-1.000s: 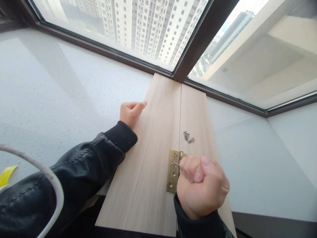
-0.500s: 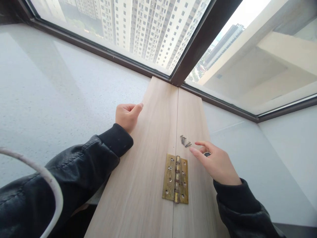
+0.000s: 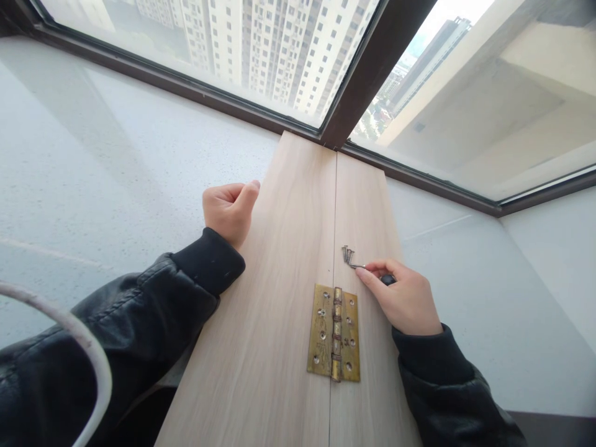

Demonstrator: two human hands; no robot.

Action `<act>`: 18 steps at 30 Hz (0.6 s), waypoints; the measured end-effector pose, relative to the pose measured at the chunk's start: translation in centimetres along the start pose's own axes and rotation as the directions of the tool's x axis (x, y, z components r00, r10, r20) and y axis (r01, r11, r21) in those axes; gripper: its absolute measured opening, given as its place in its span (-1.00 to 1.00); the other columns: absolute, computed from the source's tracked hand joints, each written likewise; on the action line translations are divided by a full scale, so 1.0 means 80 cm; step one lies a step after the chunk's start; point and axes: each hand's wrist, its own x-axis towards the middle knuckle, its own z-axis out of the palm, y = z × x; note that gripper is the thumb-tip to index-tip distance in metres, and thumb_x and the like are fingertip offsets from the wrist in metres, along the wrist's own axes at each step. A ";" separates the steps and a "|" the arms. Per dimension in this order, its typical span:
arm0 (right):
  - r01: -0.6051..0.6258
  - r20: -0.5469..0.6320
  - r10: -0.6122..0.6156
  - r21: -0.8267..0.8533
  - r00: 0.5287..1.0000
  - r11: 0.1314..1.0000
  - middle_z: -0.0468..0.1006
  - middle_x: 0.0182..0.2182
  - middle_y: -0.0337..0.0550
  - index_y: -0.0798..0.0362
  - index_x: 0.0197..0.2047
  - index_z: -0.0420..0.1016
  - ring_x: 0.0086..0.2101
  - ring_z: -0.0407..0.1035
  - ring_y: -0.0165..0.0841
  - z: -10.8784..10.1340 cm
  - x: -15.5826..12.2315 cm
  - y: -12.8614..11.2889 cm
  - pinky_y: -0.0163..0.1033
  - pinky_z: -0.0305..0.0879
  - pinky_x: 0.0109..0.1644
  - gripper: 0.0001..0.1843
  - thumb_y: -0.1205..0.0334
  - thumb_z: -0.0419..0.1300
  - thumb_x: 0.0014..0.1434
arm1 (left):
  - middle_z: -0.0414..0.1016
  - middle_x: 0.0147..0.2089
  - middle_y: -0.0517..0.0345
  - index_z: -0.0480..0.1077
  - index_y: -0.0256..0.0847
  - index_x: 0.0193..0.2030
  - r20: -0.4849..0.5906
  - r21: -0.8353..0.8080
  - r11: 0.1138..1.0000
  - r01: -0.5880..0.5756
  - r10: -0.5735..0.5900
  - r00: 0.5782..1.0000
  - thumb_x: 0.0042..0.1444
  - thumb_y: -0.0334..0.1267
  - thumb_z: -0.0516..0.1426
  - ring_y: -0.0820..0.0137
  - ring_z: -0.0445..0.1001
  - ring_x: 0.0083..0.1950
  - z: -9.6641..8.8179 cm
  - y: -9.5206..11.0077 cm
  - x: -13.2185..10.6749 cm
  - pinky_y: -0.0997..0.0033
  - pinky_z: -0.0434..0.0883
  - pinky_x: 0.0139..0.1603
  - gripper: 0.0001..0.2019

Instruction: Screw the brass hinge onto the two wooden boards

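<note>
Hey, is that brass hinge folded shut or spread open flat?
Spread open flat. Both leaves of the brass hinge lie face up, one on each wooden board, with the knuckle over the seam.

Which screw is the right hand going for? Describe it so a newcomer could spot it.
Two pale wooden boards lie side by side, joined by a brass hinge. Above the hinge on the right board sits a small screw cluster. The one meant lies flat at the right hand fingertips, apart from the bunched ones.
</note>
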 end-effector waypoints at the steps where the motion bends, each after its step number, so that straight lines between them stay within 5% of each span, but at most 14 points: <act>1: 0.000 0.007 0.000 -0.002 1.000 1.000 0.61 -0.40 -0.14 -0.01 -0.38 0.59 -0.32 0.48 -0.17 -0.001 0.001 0.001 -0.09 0.32 -0.16 -0.56 -0.23 0.21 0.00 | -0.10 -0.75 0.35 0.01 -0.18 -0.79 0.037 0.021 0.999 -0.042 0.041 0.998 0.07 -0.25 0.14 0.58 -0.09 -0.68 -0.001 0.002 -0.001 0.37 -0.16 -0.61 -0.51; 6: -0.010 0.003 0.010 -0.022 1.000 1.000 0.59 -0.46 -0.13 0.00 -0.47 0.55 -0.40 0.44 -0.18 -0.017 0.005 0.006 -0.07 0.31 -0.24 -0.59 -0.20 0.24 -0.03 | -0.21 -0.66 0.33 -0.13 -0.17 -0.71 0.366 0.179 0.967 -0.184 0.108 0.924 0.08 -0.19 0.10 0.58 -0.17 -0.61 -0.001 0.012 -0.002 0.40 -0.17 -0.58 -0.51; 10: 0.017 -0.018 -0.017 -0.012 1.000 1.000 0.57 -0.48 -0.20 -0.01 -0.41 0.54 -0.46 0.41 -0.27 -0.036 -0.022 -0.005 -0.18 0.31 -0.35 -0.66 -0.14 0.26 0.01 | -0.21 -0.62 0.31 -0.12 -0.17 -0.68 0.478 0.296 0.909 -0.293 0.124 0.870 0.09 -0.18 0.07 0.56 -0.15 -0.58 0.000 0.014 0.000 0.40 -0.14 -0.55 -0.54; 13: 0.190 -0.020 -0.189 0.073 0.982 0.979 0.45 -0.58 -0.31 -0.02 -0.38 0.50 -0.58 0.32 -0.41 -0.039 -0.064 -0.025 -0.32 0.24 -0.52 -0.78 0.02 0.27 0.15 | -0.22 -0.62 0.31 -0.12 -0.16 -0.68 0.503 0.324 0.888 -0.326 0.130 0.854 0.10 -0.18 0.06 0.54 -0.14 -0.57 0.001 0.014 -0.001 0.39 -0.13 -0.54 -0.55; 15: 0.362 0.111 -0.383 0.166 0.917 0.917 0.46 -0.57 -0.34 -0.02 -0.36 0.48 -0.59 0.34 -0.46 -0.032 -0.090 -0.038 -0.39 0.27 -0.53 -0.87 0.18 0.22 0.23 | -0.22 -0.62 0.32 -0.12 -0.16 -0.68 0.509 0.322 0.890 -0.323 0.126 0.852 0.10 -0.19 0.07 0.54 -0.15 -0.57 0.001 0.014 -0.001 0.38 -0.13 -0.53 -0.54; 18: 0.478 0.078 -0.507 0.237 0.859 0.846 0.45 -0.57 -0.38 -0.01 -0.33 0.46 -0.61 0.33 -0.52 -0.016 -0.108 -0.053 -0.43 0.30 -0.50 -0.92 0.31 0.21 0.23 | -0.22 -0.62 0.33 -0.13 -0.16 -0.67 0.503 0.314 0.897 -0.310 0.120 0.856 0.10 -0.20 0.08 0.53 -0.16 -0.56 0.001 0.014 -0.002 0.38 -0.13 -0.51 -0.53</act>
